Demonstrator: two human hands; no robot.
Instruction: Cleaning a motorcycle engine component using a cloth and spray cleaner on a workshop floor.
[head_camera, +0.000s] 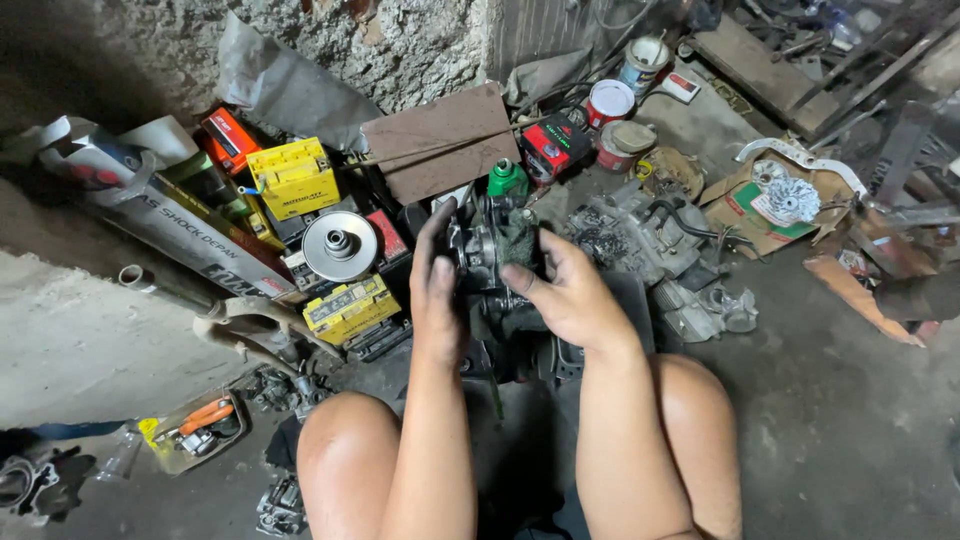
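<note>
Both hands clasp the greasy engine part (487, 245), left hand (437, 285) steadying, right hand (565, 290) pressing a dark rag (518, 245): seemingly wiping, needing firm turning next.

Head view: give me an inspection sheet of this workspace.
Surface: grey concrete floor, dusty and stained.
Job's things: dark greasy engine part, held up between both hands above the knees.
Clutter: yellow battery box, silver pulley disc, green bottle, red-rimmed tin, orange-handled pliers in a tray, engine block, cardboard box.
Hands: left hand grips the part's left side; right hand presses a dark rag against it.
Cables: dark hose on the engine block; nothing else clear.
Surroundings: rough plaster wall, metal scrap at the upper right.
</note>
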